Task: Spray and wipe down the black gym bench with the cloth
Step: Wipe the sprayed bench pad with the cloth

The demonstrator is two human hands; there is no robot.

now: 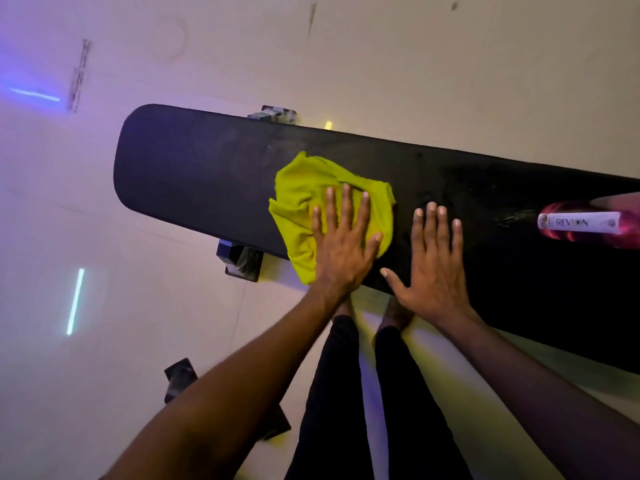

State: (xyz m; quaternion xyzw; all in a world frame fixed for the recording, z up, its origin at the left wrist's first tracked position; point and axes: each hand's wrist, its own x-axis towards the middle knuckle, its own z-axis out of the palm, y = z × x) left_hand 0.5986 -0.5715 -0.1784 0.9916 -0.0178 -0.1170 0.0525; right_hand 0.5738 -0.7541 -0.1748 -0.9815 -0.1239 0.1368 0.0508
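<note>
A long black gym bench [194, 174] runs from the left middle to the right edge of the head view. On its middle lies a crumpled yellow-green cloth [304, 188]. My left hand [343, 244] presses flat on the cloth with straight, spread fingers. Just to its right, my right hand [433, 268] rests flat on the bare bench pad, fingers straight, holding nothing. A pink spray bottle [585, 223] with a white label lies on the bench at the far right, partly cut off by the frame edge.
The pale floor [450, 64] surrounds the bench, with light strips reflected at left. The bench's metal feet [239, 258] show under both long edges. A dark object [180, 379] sits on the floor near my left arm. My legs [363, 393] stand at the near edge.
</note>
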